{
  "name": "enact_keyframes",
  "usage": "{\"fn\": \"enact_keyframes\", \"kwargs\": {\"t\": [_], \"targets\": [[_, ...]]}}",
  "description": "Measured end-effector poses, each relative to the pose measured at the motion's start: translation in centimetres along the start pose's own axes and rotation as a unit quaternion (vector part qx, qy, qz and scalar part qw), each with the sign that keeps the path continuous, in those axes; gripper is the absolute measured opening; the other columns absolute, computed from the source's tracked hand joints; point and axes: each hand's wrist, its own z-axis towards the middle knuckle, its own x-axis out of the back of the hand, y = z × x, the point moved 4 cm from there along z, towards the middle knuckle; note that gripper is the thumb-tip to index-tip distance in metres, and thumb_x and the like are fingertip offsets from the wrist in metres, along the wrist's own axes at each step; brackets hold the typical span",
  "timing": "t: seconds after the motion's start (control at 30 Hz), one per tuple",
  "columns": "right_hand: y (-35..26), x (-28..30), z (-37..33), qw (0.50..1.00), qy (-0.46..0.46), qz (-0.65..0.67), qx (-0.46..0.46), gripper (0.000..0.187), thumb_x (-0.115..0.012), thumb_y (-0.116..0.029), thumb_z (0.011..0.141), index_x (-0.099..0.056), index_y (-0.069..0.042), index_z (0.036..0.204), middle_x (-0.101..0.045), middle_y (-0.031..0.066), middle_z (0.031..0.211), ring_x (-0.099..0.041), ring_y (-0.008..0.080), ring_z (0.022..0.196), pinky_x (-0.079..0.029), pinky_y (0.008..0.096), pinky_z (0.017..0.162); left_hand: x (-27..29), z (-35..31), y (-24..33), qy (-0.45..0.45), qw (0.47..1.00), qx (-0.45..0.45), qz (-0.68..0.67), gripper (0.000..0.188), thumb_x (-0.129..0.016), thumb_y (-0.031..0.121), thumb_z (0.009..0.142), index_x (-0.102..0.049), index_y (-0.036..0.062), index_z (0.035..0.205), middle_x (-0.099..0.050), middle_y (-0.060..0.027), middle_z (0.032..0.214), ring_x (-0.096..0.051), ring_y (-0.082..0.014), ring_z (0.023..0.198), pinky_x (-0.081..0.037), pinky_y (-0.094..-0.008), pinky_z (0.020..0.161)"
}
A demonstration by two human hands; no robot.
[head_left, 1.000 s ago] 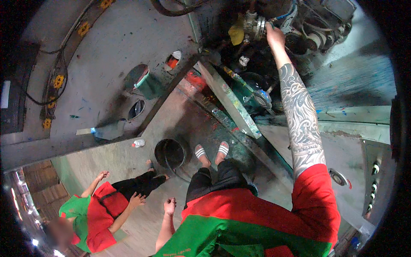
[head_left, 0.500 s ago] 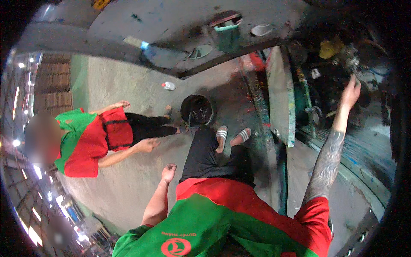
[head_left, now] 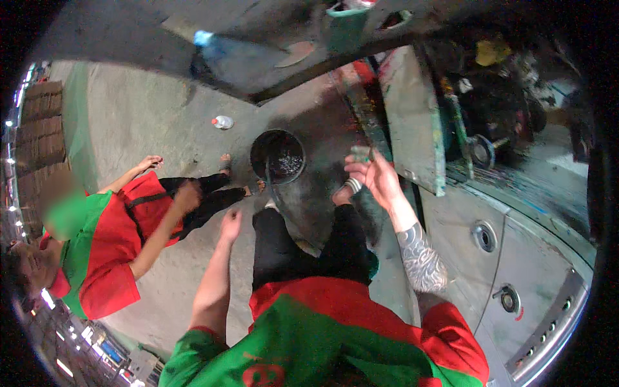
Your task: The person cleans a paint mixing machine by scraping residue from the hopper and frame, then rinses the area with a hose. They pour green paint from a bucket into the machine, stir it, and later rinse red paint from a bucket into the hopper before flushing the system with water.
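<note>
My right hand (head_left: 376,175) is in front of me, palm partly turned up and fingers bent. At its fingertips is a small grey-green wad (head_left: 360,154); its exact kind is unclear. On the floor beyond my feet stands a round black bucket (head_left: 256,159) with dark, glinting contents and a hose or stick-like length at its near side. My left hand (head_left: 231,226) hangs by my left thigh, fingers loosely curled, with nothing visible in it.
A co-worker (head_left: 109,238) in a red and green shirt stands close on my left. A white bottle with a red cap (head_left: 222,122) is on the floor. Machine panels (head_left: 464,226) and an open door (head_left: 412,116) line my right. A grey ledge (head_left: 258,80) crosses ahead, with a green container (head_left: 348,29).
My right hand has drawn back from the machine's dark opening to in front of me, with a small wad at its fingertips. My view has shifted; the co-worker's near arm has bent.
</note>
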Motion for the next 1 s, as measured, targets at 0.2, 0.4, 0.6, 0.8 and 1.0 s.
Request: {"fn": "enact_keyframes", "kwargs": {"t": [0.2,0.4,0.6,0.8,1.0], "targets": [[20.3,3.3,7.7,0.953,0.218,-0.146,-0.149,0.041,-0.052,-0.040,0.106,-0.051,-0.008,0.130,-0.070,0.0090,0.119,-0.071,0.0155,0.094,-0.054,0.0286,0.076,-13.7,18.4,0.9,0.000,0.999,-0.038,0.024,0.060,-0.066,0.043,0.093,-0.055,-0.0002,0.134,-0.062,-0.0246,0.128,-0.063,-0.0390,0.117,-0.050,-0.0445,0.100],[39.9,12.8,21.7,0.882,0.199,-0.403,-0.138,0.033,-0.058,-0.022,0.100,-0.054,-0.004,0.128,-0.068,0.0085,0.112,-0.068,0.0159,0.094,-0.052,0.0276,0.071,-25.0,32.3,-3.1,-0.036,0.989,0.073,-0.125,0.076,-0.060,0.046,0.096,-0.036,-0.0041,0.147,-0.055,-0.0324,0.136,-0.056,-0.0460,0.125,-0.046,-0.0507,0.105],[48.5,21.9,35.8,0.875,0.234,-0.397,-0.150,0.028,-0.056,-0.025,0.101,-0.059,-0.006,0.121,-0.067,0.0067,0.105,-0.066,0.0167,0.082,-0.051,0.0283,0.065,-23.0,24.1,-2.7,-0.089,0.972,0.057,-0.211,0.038,-0.044,0.033,0.105,-0.046,0.0030,0.128,-0.065,-0.0362,0.107,-0.059,-0.0566,0.104,-0.046,-0.0613,0.090],[51.6,26.3,43.2,0.913,0.272,-0.100,-0.287,0.033,-0.060,-0.025,0.102,-0.052,-0.008,0.130,-0.064,0.0112,0.124,-0.066,0.0284,0.112,-0.059,0.0395,0.088,-16.6,7.3,-2.1,-0.105,0.965,0.044,-0.234,0.037,-0.053,0.024,0.102,-0.048,0.0043,0.134,-0.067,-0.0329,0.097,-0.065,-0.0524,0.089,-0.050,-0.0582,0.077],[51.6,24.9,43.9,0.960,0.104,0.008,-0.261,0.024,-0.061,-0.017,0.102,-0.061,-0.001,0.120,-0.070,0.0178,0.114,-0.069,0.0273,0.100,-0.060,0.0413,0.085,-14.8,3.3,-1.7,-0.115,0.954,0.125,-0.248,0.036,-0.051,0.022,0.103,-0.049,0.0022,0.133,-0.067,-0.0317,0.093,-0.066,-0.0515,0.086,-0.049,-0.0582,0.074]]}}
